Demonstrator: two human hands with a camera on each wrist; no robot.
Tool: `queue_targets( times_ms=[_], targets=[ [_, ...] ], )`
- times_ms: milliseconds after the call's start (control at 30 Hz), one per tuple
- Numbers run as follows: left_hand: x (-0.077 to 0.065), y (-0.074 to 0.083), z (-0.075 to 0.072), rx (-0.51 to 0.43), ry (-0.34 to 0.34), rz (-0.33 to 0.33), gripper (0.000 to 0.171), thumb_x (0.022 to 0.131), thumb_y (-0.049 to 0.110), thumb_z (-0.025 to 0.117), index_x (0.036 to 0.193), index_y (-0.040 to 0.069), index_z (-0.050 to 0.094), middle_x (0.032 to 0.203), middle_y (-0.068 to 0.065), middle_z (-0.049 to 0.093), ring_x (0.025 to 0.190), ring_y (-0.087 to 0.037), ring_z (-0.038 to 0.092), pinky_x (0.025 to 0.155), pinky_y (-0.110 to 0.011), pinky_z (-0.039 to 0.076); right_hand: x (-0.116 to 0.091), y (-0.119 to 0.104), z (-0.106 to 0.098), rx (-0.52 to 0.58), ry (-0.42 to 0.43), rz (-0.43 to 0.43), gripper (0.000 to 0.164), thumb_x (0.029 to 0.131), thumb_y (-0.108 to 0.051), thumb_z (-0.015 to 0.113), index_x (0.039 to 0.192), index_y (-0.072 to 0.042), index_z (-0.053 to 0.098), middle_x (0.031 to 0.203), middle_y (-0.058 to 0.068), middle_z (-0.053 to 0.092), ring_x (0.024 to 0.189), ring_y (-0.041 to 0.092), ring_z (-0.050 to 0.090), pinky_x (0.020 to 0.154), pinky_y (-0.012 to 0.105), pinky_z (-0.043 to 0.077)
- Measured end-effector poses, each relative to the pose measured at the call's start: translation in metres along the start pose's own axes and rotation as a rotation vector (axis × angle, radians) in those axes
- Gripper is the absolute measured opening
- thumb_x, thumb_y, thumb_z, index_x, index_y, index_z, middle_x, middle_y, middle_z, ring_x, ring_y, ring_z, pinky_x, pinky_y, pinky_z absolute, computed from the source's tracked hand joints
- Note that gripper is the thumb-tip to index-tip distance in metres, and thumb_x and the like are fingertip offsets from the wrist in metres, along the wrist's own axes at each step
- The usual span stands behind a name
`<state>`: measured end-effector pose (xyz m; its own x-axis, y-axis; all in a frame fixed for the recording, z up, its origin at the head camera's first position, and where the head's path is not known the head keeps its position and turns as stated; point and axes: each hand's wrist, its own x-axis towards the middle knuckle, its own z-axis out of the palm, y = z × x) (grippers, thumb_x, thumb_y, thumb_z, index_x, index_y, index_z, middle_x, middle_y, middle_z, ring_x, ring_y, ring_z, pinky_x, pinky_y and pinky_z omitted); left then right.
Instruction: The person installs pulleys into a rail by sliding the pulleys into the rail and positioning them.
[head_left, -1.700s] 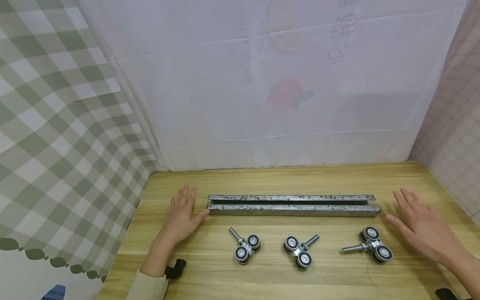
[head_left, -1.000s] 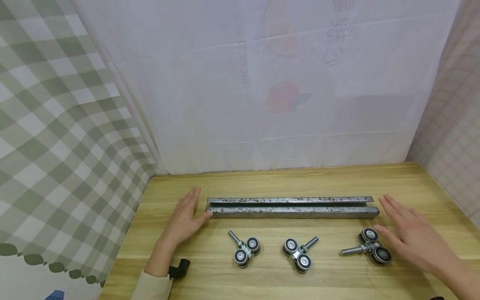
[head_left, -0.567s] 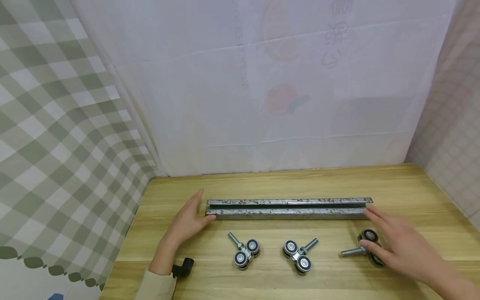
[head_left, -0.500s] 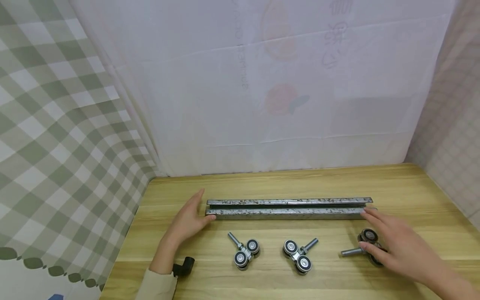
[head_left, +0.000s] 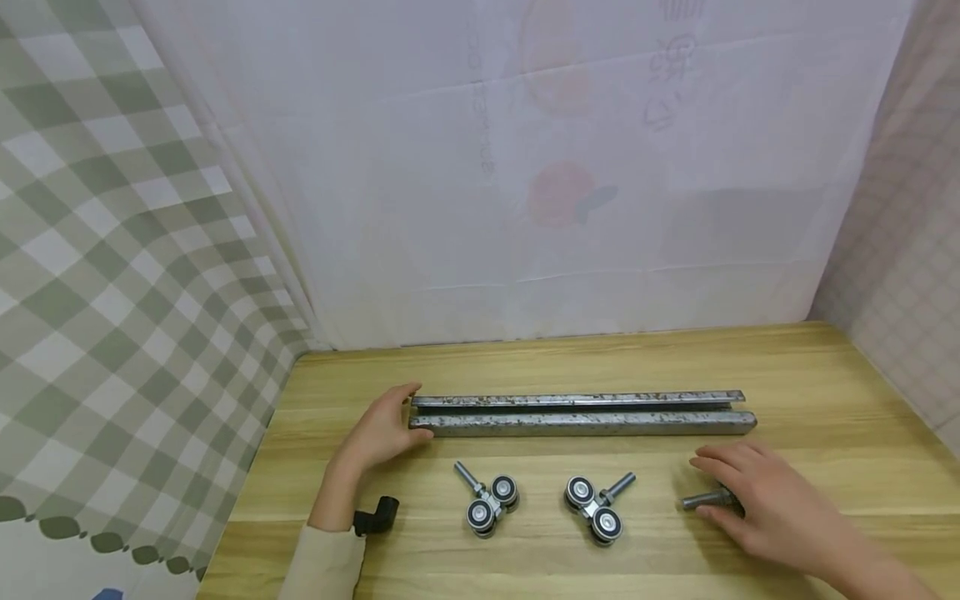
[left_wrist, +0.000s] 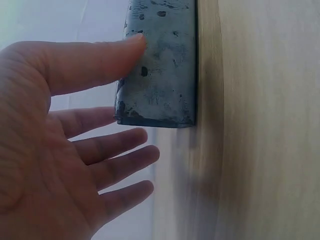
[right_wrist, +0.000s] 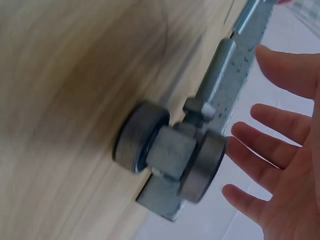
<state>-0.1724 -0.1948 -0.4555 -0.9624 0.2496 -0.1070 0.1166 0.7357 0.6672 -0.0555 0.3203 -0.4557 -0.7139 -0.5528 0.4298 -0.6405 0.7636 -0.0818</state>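
A worn steel C-channel rail (head_left: 585, 423) lies lengthwise across the wooden table. Around its left end is my left hand (head_left: 377, 435); in the left wrist view the thumb (left_wrist: 100, 62) lies over the rail's front face, and the straight, spread fingers (left_wrist: 125, 167) reach past its end. My right hand (head_left: 772, 504) hovers over the rightmost trolley roller (head_left: 708, 499), hiding its wheels in the head view. From the right wrist, that trolley roller (right_wrist: 172, 150) shows two wheels and a threaded bolt, with the relaxed fingers (right_wrist: 265, 145) apart from it.
Two more trolley rollers with bolts, a left one (head_left: 492, 502) and a middle one (head_left: 596, 507), lie in front of the rail. A black elbow-shaped piece (head_left: 377, 516) is by the left wrist. White cloth (head_left: 570, 250) hangs behind the table, checkered cloth (head_left: 135, 275) at the left.
My right hand has moved left and down over the rightmost trolley roller. My left hand has shifted slightly right, its fingers bending around the rail's left end. Rail and rollers stay in place.
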Motion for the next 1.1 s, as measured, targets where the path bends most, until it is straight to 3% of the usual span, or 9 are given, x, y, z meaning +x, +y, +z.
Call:
queue_targets(
  times_ms=[100, 200, 400, 700, 1100],
  targets=[
    [0.002, 0.000, 0.002, 0.007, 0.002, 0.001, 0.087, 0.086, 0.020, 0.089, 0.156, -0.001, 0.044, 0.155, -0.020, 0.051, 0.140, -0.042, 0.049, 0.115, -0.057, 0.043, 0.001, -0.002, 0.005, 0.016, 0.025, -0.055, 0.059, 0.102, -0.064, 0.054, 0.105, -0.010, 0.078, 0.107, -0.001, 0.072, 0.095, 0.023, 0.066, 0.099, 0.027, 0.034],
    [0.003, -0.001, 0.003, 0.013, 0.009, 0.001, 0.083, 0.086, 0.018, 0.089, 0.154, -0.002, 0.047, 0.152, -0.021, 0.053, 0.138, -0.041, 0.051, 0.114, -0.056, 0.044, 0.001, -0.004, 0.010, 0.017, 0.034, -0.093, 0.067, 0.107, -0.062, 0.032, 0.099, -0.013, 0.078, 0.099, -0.007, 0.070, 0.089, 0.018, 0.065, 0.097, 0.030, 0.036],
    [0.004, -0.004, 0.003, 0.016, 0.022, -0.007, 0.076, 0.084, 0.016, 0.090, 0.148, -0.004, 0.054, 0.148, -0.022, 0.057, 0.138, -0.040, 0.052, 0.115, -0.054, 0.043, 0.001, -0.006, 0.016, 0.016, -0.004, -0.122, 0.062, 0.107, -0.058, 0.030, 0.092, -0.020, 0.076, 0.090, -0.014, 0.066, 0.081, 0.011, 0.062, 0.088, 0.039, 0.042],
    [0.006, -0.006, 0.006, -0.011, 0.007, -0.027, 0.076, 0.086, 0.019, 0.089, 0.150, -0.003, 0.053, 0.146, -0.021, 0.059, 0.135, -0.038, 0.055, 0.112, -0.055, 0.046, 0.003, -0.010, 0.018, -0.041, -0.028, -0.125, 0.076, 0.111, -0.050, 0.015, 0.085, -0.016, 0.077, 0.081, -0.012, 0.061, 0.074, 0.011, 0.059, 0.078, 0.049, 0.052],
    [0.005, -0.007, 0.007, -0.021, 0.010, -0.045, 0.076, 0.087, 0.020, 0.088, 0.151, -0.001, 0.053, 0.140, -0.019, 0.063, 0.128, -0.035, 0.060, 0.107, -0.055, 0.050, 0.002, -0.012, 0.022, -0.113, -0.001, -0.150, 0.073, 0.114, -0.043, 0.014, 0.083, -0.015, 0.073, 0.080, -0.007, 0.062, 0.073, 0.014, 0.061, 0.070, 0.043, 0.051]
  ],
)
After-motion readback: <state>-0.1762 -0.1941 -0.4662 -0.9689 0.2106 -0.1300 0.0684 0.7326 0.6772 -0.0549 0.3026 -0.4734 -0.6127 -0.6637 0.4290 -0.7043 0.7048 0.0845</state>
